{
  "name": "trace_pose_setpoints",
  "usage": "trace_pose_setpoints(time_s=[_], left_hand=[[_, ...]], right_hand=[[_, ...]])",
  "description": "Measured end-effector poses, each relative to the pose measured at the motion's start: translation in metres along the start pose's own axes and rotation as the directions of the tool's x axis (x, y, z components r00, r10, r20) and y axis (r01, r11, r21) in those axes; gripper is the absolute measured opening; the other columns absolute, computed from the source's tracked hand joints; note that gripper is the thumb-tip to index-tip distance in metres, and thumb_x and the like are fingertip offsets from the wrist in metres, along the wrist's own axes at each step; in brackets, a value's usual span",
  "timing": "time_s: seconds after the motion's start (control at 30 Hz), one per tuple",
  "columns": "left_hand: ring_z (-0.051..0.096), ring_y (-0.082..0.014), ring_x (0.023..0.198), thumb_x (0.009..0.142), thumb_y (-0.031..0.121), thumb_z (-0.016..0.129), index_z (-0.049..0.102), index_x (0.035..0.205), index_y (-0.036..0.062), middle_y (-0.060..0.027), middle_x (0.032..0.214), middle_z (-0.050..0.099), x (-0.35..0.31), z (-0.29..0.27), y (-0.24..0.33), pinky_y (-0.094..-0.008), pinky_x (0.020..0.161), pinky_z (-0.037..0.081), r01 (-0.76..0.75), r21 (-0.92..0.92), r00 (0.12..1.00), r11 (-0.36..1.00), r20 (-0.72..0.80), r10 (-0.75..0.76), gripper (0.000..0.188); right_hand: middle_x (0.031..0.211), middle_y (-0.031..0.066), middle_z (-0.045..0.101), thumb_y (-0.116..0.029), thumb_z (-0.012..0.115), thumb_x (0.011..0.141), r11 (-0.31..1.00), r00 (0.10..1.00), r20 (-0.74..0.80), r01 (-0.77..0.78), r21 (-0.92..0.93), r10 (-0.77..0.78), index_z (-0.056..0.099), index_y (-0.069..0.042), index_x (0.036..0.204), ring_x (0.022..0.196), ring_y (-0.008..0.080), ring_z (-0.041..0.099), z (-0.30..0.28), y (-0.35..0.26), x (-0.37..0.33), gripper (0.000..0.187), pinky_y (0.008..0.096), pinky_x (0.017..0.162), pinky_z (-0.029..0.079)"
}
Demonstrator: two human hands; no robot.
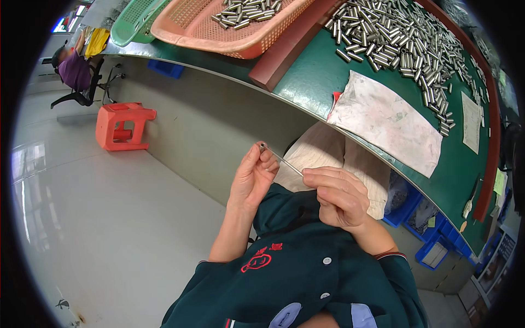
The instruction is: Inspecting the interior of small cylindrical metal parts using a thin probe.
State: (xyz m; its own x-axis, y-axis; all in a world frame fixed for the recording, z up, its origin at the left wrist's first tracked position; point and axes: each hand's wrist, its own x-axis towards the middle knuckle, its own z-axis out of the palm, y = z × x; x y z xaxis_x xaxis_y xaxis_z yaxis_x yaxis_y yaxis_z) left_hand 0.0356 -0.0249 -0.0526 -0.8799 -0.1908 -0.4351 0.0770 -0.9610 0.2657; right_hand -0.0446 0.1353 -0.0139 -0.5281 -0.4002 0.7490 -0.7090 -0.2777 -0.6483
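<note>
My left hand [252,176] pinches a small metal tube [262,146] between thumb and fingertips, its open end showing. In my right hand [340,195] is a thin metal rod [290,166], gripped near one end by thumb and fingers. The rod slants up toward the tube; whether its tip touches or enters the tube is too small to tell. Both hands are in front of my body, off the table's edge. Many similar short metal tubes [394,41] lie heaped on the green tabletop [301,82].
A stained white cloth [388,123] lies along the table edge. Red-brown wooden strips [290,49] border the heap. A pink basket [180,33] holds more tubes beside a green basket [128,27]. Blue bins [435,251] sit below. A red stool [123,126] and a seated person [75,71] are left.
</note>
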Motion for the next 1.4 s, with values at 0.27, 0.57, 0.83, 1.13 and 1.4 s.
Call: trace_pose_setpoints(time_s=[0.27, 0.57, 0.83, 1.13, 1.4], left_hand=[[0.039, -0.0107, 0.063, 0.087, 0.016, 0.052, 0.054, 0.090, 0.0032, -0.0027, 0.070, 0.047, -0.002, -0.003, 0.000, -0.0221, 0.059, 0.035, -0.074, 0.138, 0.997, 0.988, 0.031, 0.070, 0.013], [0.046, -0.0093, 0.068, 0.085, 0.011, 0.054, 0.056, 0.090, 0.0020, -0.0035, 0.076, 0.053, -0.004, 0.007, 0.001, -0.0217, 0.063, 0.039, -0.241, 0.320, 0.960, 0.916, -0.057, 0.272, 0.011], [0.046, -0.0086, 0.067, 0.085, 0.014, 0.054, 0.053, 0.093, 0.0029, -0.0020, 0.076, 0.053, -0.002, 0.007, -0.006, -0.0212, 0.066, 0.040, -0.265, 0.404, 0.933, 0.875, -0.122, 0.339, 0.014], [0.043, -0.0095, 0.065, 0.086, 0.018, 0.053, 0.054, 0.089, 0.0037, -0.0020, 0.071, 0.049, -0.001, 0.005, -0.003, -0.0226, 0.061, 0.036, -0.157, 0.270, 0.982, 0.950, -0.060, 0.179, 0.014], [0.042, -0.0091, 0.064, 0.086, 0.019, 0.052, 0.054, 0.087, 0.0042, -0.0018, 0.071, 0.049, -0.001, 0.007, -0.004, -0.0225, 0.060, 0.035, -0.127, 0.274, 0.986, 0.953, -0.071, 0.152, 0.015]], right_hand=[[0.083, 0.0179, 0.062, 0.000, 0.058, 0.076, 0.999, 0.997, 0.075, 0.012, -0.050, -0.008, 0.047, 0.000, 0.092, 0.072, 0.0302, 0.063, 0.000, -0.005, 0.005, 0.019, 0.0360, 0.062, 0.052], [0.087, 0.0170, 0.062, -0.001, 0.061, 0.075, 0.998, 0.984, 0.176, 0.032, -0.053, -0.023, 0.048, -0.002, 0.096, 0.075, 0.0301, 0.063, -0.002, -0.006, 0.005, 0.025, 0.0345, 0.062, 0.053], [0.088, 0.0187, 0.061, -0.001, 0.065, 0.071, 0.995, 0.996, 0.067, 0.051, 0.083, -0.056, 0.049, 0.001, 0.092, 0.080, 0.0315, 0.062, -0.008, -0.010, 0.002, 0.027, 0.0353, 0.064, 0.053], [0.085, 0.0177, 0.062, -0.001, 0.064, 0.073, 1.000, 0.998, -0.051, -0.023, 0.005, 0.023, 0.047, 0.000, 0.093, 0.076, 0.0298, 0.063, -0.004, 0.000, 0.002, 0.026, 0.0342, 0.063, 0.053], [0.084, 0.0167, 0.063, 0.000, 0.065, 0.072, 0.999, 0.997, -0.056, -0.048, 0.017, 0.049, 0.049, 0.000, 0.091, 0.075, 0.0288, 0.064, -0.001, -0.002, 0.004, 0.025, 0.0329, 0.062, 0.053]])
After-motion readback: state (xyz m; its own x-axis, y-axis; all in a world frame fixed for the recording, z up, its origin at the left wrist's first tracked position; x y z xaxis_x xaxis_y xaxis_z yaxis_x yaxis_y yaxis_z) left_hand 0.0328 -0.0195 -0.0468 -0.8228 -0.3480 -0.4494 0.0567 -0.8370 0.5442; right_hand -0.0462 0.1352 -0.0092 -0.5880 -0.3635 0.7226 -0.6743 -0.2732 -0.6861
